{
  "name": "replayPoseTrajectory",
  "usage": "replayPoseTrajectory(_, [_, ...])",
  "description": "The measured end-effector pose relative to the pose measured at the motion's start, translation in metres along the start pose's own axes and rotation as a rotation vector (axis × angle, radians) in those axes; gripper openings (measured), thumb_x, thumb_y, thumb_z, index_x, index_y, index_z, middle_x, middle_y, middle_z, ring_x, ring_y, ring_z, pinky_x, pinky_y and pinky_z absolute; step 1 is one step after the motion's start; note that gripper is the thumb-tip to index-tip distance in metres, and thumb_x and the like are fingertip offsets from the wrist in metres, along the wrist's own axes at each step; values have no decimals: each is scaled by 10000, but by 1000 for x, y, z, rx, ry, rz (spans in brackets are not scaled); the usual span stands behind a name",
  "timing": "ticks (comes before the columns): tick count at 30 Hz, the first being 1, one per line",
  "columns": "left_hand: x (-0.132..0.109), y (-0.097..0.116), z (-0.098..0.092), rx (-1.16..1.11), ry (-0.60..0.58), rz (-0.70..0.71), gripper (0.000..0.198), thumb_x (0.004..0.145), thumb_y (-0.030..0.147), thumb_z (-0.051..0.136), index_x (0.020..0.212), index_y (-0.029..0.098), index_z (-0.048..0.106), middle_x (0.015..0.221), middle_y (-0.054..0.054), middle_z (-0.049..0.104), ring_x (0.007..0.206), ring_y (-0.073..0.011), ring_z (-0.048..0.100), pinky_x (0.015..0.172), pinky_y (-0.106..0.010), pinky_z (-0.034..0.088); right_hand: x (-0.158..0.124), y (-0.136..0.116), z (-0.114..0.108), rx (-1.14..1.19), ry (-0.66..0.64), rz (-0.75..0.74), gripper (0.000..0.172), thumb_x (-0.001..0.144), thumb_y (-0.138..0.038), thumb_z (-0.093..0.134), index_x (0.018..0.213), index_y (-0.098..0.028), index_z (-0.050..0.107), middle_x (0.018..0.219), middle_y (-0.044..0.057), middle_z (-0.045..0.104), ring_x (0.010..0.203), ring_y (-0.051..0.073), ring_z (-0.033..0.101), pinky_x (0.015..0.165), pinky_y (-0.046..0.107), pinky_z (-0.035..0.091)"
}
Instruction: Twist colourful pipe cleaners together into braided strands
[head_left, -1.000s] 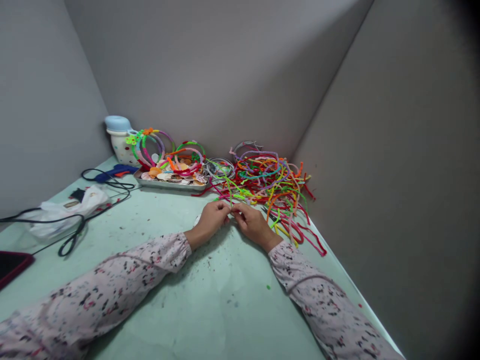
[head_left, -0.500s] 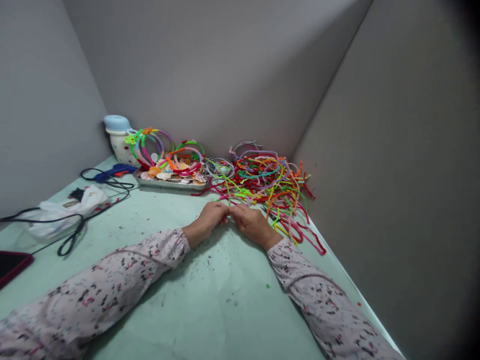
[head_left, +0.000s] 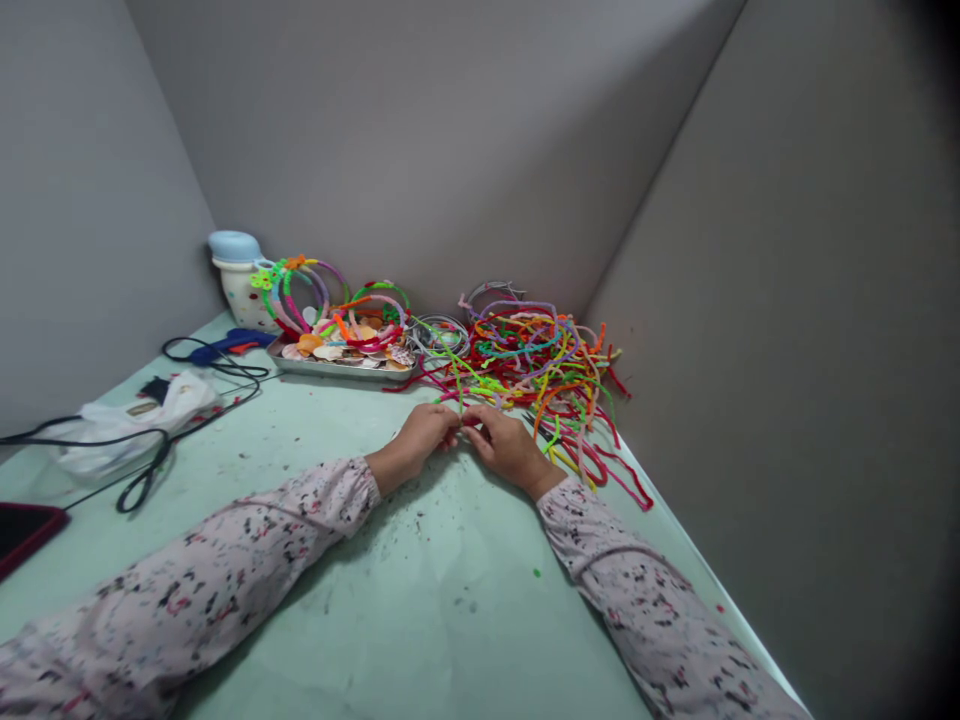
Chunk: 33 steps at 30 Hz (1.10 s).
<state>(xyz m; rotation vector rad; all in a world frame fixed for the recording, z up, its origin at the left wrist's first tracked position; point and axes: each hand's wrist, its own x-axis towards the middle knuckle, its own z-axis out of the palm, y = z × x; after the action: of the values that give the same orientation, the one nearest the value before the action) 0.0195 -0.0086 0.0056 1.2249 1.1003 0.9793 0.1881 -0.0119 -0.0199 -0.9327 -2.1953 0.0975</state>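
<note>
A light green pipe cleaner rises from between my fingertips and bends toward the upper left. My left hand is closed in a pinch on its lower end. Right beside it, the thumb and forefinger of my right hand are bent around the same spot, with a small gap between them and a reddish patch I cannot identify. The exact grip is partly hidden by the fingers. Just behind lies a tangled heap of coloured pipe cleaners.
A metal tray with round discs and fuzzy headbands stands at the back. Left of it are a blue-lidded container, a blue tool, a plastic bag and a looping black cable. A dark-screened device lies near left.
My right thumb and forefinger have parted slightly at the tips and shifted a little. My left hand and the green pipe cleaner have stayed almost in place.
</note>
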Motion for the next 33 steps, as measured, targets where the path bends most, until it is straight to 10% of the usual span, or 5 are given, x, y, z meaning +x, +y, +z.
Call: replayPoseTrajectory(33, [4, -1, -1, 121, 24, -1, 169, 654, 231, 513, 502, 157, 501, 423, 15, 465, 394, -89, 397, 420, -239, 256, -1, -1, 0, -17, -57, -66, 220, 927, -149, 452, 1057, -221, 615, 978, 48, 679, 882, 161, 637, 783, 267, 495])
